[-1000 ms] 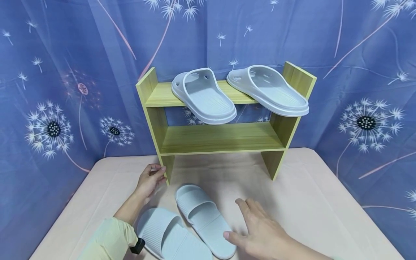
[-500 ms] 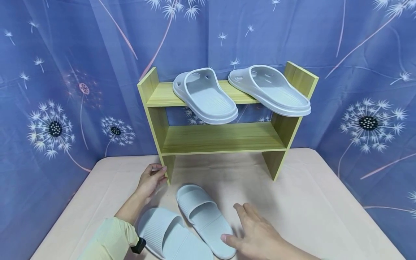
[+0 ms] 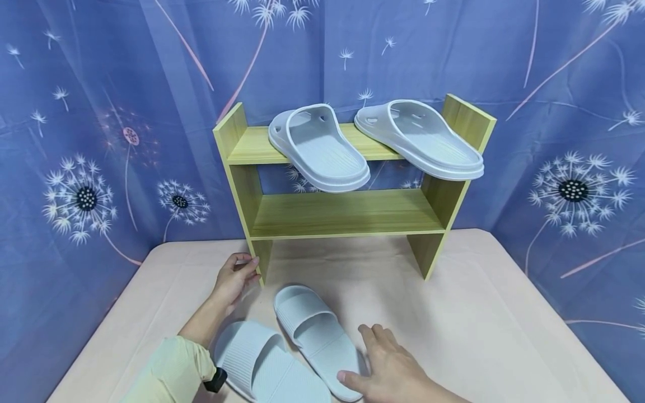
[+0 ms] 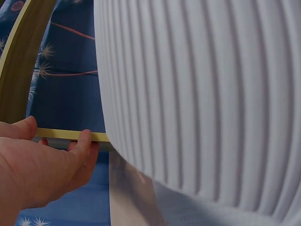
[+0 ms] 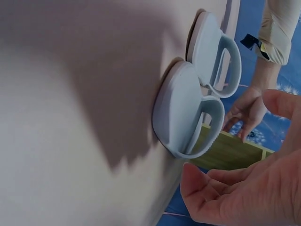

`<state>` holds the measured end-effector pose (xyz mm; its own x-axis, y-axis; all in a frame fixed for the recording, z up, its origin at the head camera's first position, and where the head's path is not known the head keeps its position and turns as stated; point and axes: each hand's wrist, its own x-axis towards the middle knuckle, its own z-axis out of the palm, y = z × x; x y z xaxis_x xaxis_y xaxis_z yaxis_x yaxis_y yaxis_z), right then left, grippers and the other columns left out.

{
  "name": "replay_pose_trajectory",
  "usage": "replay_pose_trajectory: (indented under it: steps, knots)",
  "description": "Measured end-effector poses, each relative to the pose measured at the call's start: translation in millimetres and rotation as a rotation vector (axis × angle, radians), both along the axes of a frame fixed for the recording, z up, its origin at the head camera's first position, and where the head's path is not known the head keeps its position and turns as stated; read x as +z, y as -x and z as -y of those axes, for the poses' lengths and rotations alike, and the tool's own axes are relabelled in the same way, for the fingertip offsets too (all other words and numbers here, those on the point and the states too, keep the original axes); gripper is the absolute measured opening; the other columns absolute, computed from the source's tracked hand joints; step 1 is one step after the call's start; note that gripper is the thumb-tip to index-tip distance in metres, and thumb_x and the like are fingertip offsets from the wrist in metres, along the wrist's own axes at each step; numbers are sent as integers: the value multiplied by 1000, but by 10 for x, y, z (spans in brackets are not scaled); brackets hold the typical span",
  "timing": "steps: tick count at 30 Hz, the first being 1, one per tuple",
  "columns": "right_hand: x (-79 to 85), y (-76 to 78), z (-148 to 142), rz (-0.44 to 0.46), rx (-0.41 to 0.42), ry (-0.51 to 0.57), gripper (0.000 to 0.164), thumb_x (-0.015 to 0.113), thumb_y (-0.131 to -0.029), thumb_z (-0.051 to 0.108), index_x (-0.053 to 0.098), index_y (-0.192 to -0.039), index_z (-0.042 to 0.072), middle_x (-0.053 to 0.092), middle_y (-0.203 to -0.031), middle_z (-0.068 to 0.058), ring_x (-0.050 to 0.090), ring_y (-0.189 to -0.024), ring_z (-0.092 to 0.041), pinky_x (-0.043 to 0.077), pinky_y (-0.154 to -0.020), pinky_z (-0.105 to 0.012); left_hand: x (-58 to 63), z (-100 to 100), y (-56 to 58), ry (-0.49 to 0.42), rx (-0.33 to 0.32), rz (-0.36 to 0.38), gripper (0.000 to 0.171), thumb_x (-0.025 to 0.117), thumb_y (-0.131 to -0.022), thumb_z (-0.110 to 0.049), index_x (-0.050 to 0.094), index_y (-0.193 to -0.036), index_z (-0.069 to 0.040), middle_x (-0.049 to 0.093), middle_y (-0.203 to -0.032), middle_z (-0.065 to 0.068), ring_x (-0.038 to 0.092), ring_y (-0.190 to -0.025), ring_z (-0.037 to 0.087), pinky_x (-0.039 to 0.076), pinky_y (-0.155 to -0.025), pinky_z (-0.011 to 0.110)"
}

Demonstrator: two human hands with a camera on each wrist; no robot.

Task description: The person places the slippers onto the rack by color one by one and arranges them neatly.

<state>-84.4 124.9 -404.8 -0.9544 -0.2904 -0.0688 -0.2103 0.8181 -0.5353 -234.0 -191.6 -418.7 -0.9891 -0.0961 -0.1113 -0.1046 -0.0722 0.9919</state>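
My left hand [image 3: 233,284] holds the front edge of the left leg of a wooden shoe rack [image 3: 347,214], with thumb and fingers on either side of the panel in the left wrist view. Two pale blue ribbed slide slippers lie on the table before it: the inner slipper [image 3: 322,344] and the outer slipper [image 3: 242,355], beside my left forearm. Over the inner slipper's heel end hovers my right hand [image 3: 395,366], fingers spread and nothing in its grasp. In the right wrist view that hand [image 5: 254,188] appears apart from both slippers.
Two grey clogs, the left clog [image 3: 327,154] and the right clog [image 3: 428,140], stand on the rack's top shelf, their front ends overhanging it. Behind hangs a blue dandelion-print curtain [image 3: 126,56]. A pale cloth covers the table [image 3: 494,313].
My right hand has moved slightly left and down, closer over the heel end of the inner slipper. The left hand stays on the rack's leg.
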Motion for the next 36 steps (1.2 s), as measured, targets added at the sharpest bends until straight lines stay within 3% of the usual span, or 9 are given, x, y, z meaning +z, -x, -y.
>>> replay_pose_trajectory:
  steps: [24,28,36]
  knots:
    - [-230,25,124,107,61,-31,105,65,-76,68,38,-138,-12,34,-140,-38,29,-132,-54,35,-95,-75,-6,-1,-1,-1,5,-5,29,58,-97,-13,40,-115,1,47,-103,7,54,-87,13,53,-98,35]
    - [-267,35,162,79,90,-55,105,65,-76,68,39,-135,-15,39,-137,-36,35,-128,-50,40,-90,-73,-6,2,-1,-1,3,-4,29,58,-97,-13,40,-115,1,47,-104,7,53,-87,14,53,-98,35]
    - [-348,41,211,-43,124,-97,104,66,-75,67,43,-127,-20,49,-117,-26,47,-104,-35,52,-72,-58,8,0,-3,0,6,-11,30,59,-97,-13,40,-116,2,49,-102,6,54,-85,12,52,-98,37]
